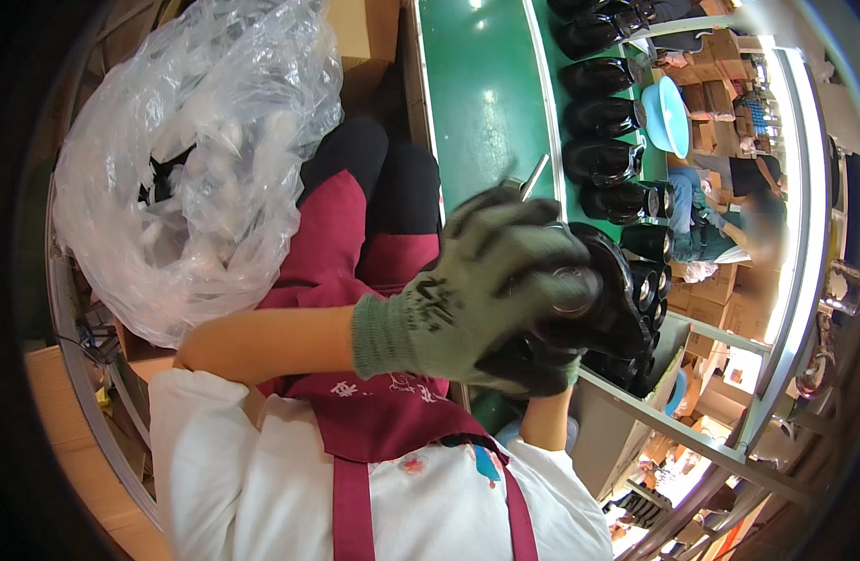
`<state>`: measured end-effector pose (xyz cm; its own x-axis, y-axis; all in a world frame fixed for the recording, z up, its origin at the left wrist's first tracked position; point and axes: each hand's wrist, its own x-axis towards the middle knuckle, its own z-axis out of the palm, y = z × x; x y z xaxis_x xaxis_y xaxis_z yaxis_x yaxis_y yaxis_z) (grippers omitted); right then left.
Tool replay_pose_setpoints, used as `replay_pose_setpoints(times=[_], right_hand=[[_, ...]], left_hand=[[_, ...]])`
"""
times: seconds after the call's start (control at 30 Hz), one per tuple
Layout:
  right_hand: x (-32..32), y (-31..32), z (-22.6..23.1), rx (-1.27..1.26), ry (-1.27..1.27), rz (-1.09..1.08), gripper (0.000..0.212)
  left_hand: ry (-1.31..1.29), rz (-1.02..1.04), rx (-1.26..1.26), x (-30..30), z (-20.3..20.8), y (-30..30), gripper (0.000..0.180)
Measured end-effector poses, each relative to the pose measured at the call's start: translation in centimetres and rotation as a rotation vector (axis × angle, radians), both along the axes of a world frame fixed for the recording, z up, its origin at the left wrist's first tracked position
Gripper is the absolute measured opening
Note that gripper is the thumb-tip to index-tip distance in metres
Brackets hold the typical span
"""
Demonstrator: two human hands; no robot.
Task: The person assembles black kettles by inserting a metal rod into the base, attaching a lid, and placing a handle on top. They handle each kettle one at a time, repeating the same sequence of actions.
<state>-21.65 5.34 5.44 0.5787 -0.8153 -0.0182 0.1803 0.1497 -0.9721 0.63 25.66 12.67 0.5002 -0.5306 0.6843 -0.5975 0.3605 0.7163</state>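
My left hand, in a grey-green glove with dark fingers, reaches across from the left. Its blurred fingers curl over a glossy black rounded piece, whose exact kind I cannot make out. Mostly covered by that hand and the piece, my right hand shows only part of its glove above the bare forearm; its fingers are hidden. A thin bright metal rod sticks up beside the left fingers; what it belongs to is unclear. Similar glossy black vessels stand in a row just beyond.
A green work surface with a pale dividing strip runs away from me. At left bulges a large clear plastic bag, beside a cardboard box. A light-blue basin stands past the row, with a person farther off. A metal frame crosses at right.
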Motion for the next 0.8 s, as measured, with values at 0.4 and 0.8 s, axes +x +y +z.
replay_pose_setpoints(times=[0.4,0.8], right_hand=[[5.5,4.8,6.9,-0.939,0.223,0.114,0.080],[5.2,2.7,5.9,-1.028,0.202,0.424,0.103]], left_hand=[[1.247,-0.304,0.207,3.8,-6.2,-0.4,0.033],[1.500,-0.340,0.136,4.7,-9.0,-0.5,0.028]])
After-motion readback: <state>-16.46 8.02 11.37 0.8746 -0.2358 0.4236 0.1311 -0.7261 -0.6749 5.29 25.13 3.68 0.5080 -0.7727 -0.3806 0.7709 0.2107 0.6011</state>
